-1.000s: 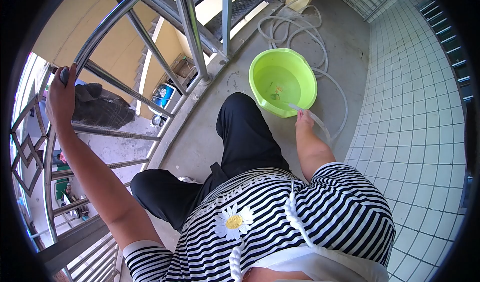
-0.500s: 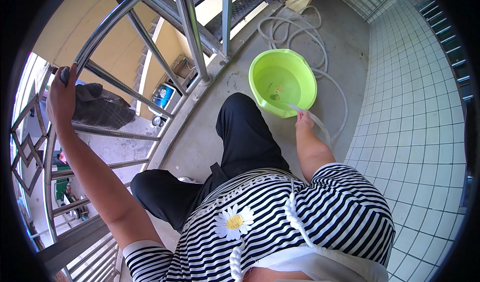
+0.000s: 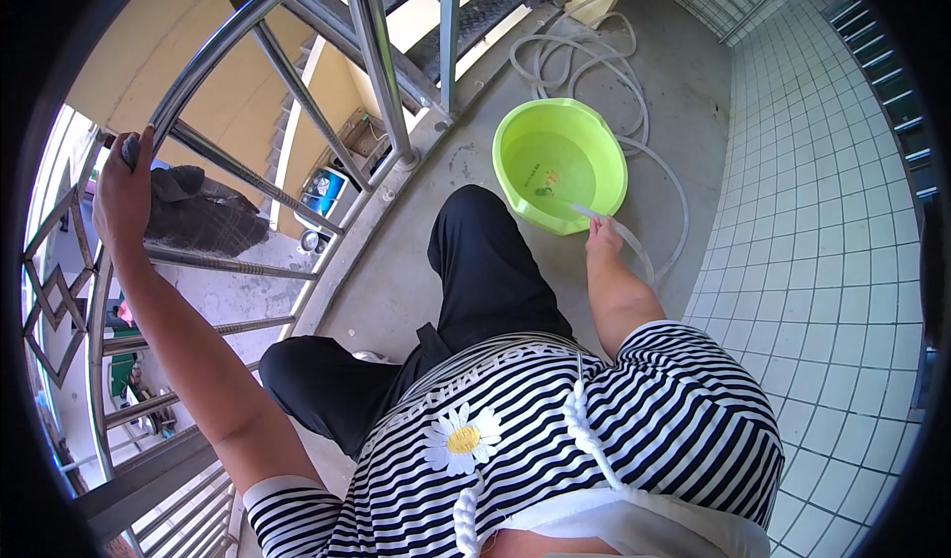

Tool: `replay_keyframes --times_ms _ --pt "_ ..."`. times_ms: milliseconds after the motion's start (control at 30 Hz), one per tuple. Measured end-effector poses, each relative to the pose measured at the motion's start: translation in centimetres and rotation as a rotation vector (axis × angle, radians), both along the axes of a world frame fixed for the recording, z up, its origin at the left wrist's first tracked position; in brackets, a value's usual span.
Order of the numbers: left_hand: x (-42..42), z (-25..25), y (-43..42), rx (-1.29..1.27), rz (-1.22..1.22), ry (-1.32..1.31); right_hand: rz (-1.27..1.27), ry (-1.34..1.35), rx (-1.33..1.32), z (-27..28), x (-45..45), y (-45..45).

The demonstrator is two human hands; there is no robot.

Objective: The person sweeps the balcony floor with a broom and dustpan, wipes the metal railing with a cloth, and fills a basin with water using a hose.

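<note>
At the upper left my left hand is closed on a dark grey cloth, which hangs beside the metal railing. The hand rests at the railing's top bar. My right hand grips a clear hose close to its end, at the near rim of a lime-green basin. The hose end points over the rim into the basin. Water appears to stand in the basin, above a small printed pattern on its bottom.
Loops of the hose lie on the concrete floor behind the basin. A white tiled wall rises on the right. Metal stairs stand beyond the railing, with a lower level visible through its bars.
</note>
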State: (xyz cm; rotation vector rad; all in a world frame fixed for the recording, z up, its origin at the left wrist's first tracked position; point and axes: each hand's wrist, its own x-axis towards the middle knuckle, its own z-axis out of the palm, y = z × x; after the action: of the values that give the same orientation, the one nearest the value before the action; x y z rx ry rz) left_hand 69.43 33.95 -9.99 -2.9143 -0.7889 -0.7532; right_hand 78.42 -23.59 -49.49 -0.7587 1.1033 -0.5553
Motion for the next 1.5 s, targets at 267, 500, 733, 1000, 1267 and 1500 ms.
replay_keyframes --times_ms 267,500,733,1000,1267,1500 --pt "0.0 -0.1 0.1 -0.014 -0.026 -0.020 0.015 -0.006 -0.021 0.2 0.2 -0.1" --pt "-0.1 0.0 -0.3 -0.005 -0.026 -0.025 0.011 -0.019 0.002 0.1 0.5 -0.2" --pt "-0.1 -0.1 0.0 0.004 -0.021 -0.023 -0.001 0.009 -0.003 0.7 0.3 0.2" --pt "0.1 -0.3 0.7 -0.011 0.010 0.003 0.001 -0.005 0.002 1.1 0.0 0.4" --pt "-0.1 -0.1 0.2 -0.065 -0.037 -0.029 0.018 -0.005 0.024 0.0 0.0 0.2" --pt "-0.3 0.1 -0.3 -0.024 -0.021 -0.031 0.022 -0.015 0.049 -0.7 -0.1 0.0"
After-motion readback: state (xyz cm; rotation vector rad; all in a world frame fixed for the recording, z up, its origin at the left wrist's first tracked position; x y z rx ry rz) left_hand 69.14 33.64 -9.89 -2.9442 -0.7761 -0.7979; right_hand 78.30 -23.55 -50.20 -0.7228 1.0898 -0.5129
